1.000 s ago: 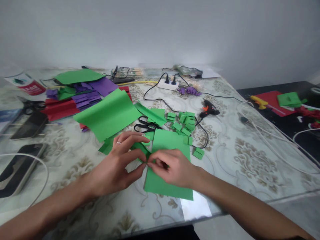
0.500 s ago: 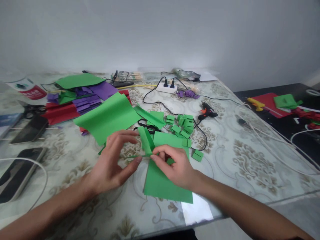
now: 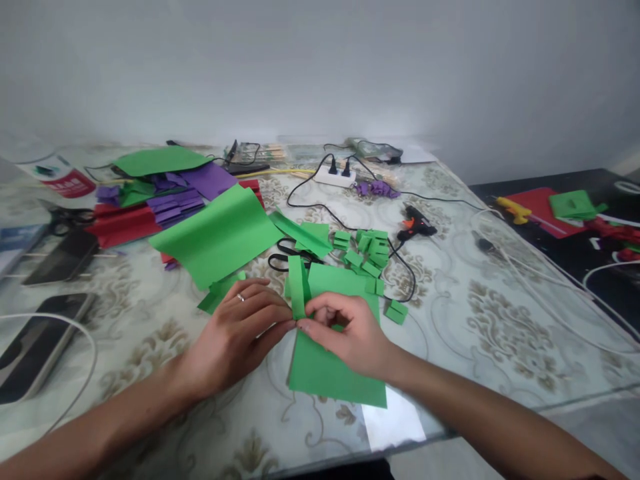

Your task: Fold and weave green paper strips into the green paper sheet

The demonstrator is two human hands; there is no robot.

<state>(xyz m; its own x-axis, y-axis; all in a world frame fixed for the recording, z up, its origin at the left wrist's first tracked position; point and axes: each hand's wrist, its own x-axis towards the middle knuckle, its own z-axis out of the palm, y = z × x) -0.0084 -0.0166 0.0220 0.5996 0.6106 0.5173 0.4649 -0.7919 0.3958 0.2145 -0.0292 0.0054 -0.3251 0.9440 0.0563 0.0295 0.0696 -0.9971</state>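
Between my two hands stands a folded green paper strip [image 3: 298,288], pinched at its lower end. My left hand [image 3: 245,333], with a ring on one finger, is closed with its fingertips at the strip's lower left. From the other side, my right hand [image 3: 350,331] grips the same end between thumb and forefinger. Under the right hand lies a flat green paper sheet [image 3: 335,373]. Black-handled scissors [image 3: 280,261] rest just beyond the strip, partly covered by paper. Several small folded green paper pieces [image 3: 370,250] are heaped behind the sheet.
A large green sheet [image 3: 220,233] lies over red and purple paper at the left. Behind are a white power strip [image 3: 335,176] and a black glue gun [image 3: 416,223] with its cord. Two phones [image 3: 37,347] lie far left; a white cable [image 3: 540,267] crosses the right side.
My left hand has moved right and closed its fingers on the strip's lower end. The strip has swung more upright, its sides closer together. My right hand keeps its pinch.
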